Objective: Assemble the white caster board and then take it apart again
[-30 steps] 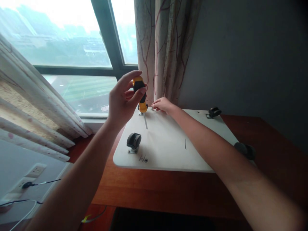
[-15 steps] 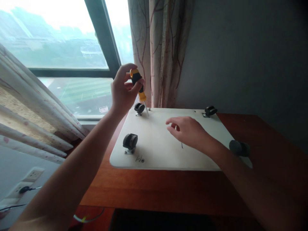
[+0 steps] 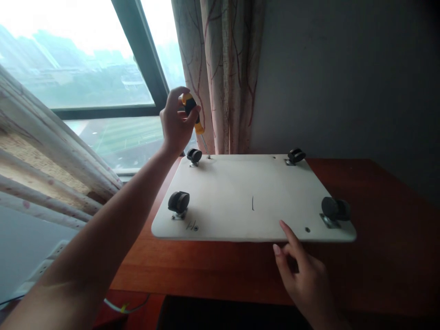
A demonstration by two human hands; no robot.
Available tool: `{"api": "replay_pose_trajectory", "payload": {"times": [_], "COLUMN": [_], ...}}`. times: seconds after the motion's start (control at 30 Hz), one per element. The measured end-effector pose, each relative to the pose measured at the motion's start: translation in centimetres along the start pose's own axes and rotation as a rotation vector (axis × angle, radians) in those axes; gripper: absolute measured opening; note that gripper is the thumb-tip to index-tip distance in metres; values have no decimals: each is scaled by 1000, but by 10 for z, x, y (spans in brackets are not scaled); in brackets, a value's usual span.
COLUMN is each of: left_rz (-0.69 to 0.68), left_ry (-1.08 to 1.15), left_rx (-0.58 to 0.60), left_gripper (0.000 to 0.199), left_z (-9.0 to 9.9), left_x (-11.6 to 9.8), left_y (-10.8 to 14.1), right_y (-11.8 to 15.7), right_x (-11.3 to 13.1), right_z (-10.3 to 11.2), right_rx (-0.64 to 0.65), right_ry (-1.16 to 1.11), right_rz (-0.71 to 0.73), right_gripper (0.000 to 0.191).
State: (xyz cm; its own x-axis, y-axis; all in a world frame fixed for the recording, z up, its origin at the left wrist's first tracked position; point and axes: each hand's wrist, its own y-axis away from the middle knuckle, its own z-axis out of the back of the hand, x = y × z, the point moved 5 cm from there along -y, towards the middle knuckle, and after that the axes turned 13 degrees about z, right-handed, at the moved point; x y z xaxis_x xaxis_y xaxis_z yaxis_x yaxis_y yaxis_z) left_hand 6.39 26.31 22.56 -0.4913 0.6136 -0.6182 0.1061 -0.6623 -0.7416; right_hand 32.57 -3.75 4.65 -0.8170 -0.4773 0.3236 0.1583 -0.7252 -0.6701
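Two hands at a white board (image 3: 233,192): one on a screwdriver (image 3: 199,127), one loose.
In the head view, the left hand (image 3: 177,121) grasps the screwdriver's yellow-and-black handle, tilted, its shaft slanting down to a small screw (image 3: 209,157) at the board's far edge, near the far-left caster (image 3: 194,155); whether the tip touches is too fine to tell. The right hand (image 3: 307,277) is released, fingers parted, its index finger reaching over the board's near edge; contact cannot be told. The board lies on a reddish-brown table (image 3: 213,268), a caster near each corner, with a curtain (image 3: 220,78) behind.
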Motion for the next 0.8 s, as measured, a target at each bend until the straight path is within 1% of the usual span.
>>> {"api": "replay_pose_trajectory", "payload": {"times": [0.13,0.2,0.3,0.4,0.57,0.8], "left_rz": [-12,-20,-29,-31,-48,-38], "left_ry": [-6,-3,-12,-17,-39,-102], "left_rx": [8,5,-19,-29,-19,-29], "left_gripper": [36,36,37,38,38,39], "left_z": [-4,-6,-7,-8,-9,-6], "left_x": [2,3,5,6,3,2], "left_y": [2,2,2,2,3,4], "right_y": [20,27,32,34,36,37], "right_x": [-11,-15,-18,-20,-22,-22], "right_z": [-23,-31,-38,-40,-39,-38], "right_rx": [54,53,27,10,16,15], "right_ry": [17,1,-23,-36,-59,-84], "right_rz": [-112,-146,-169,-190,-201,-213], "right_gripper": [63,63,58,56,55,52]}}
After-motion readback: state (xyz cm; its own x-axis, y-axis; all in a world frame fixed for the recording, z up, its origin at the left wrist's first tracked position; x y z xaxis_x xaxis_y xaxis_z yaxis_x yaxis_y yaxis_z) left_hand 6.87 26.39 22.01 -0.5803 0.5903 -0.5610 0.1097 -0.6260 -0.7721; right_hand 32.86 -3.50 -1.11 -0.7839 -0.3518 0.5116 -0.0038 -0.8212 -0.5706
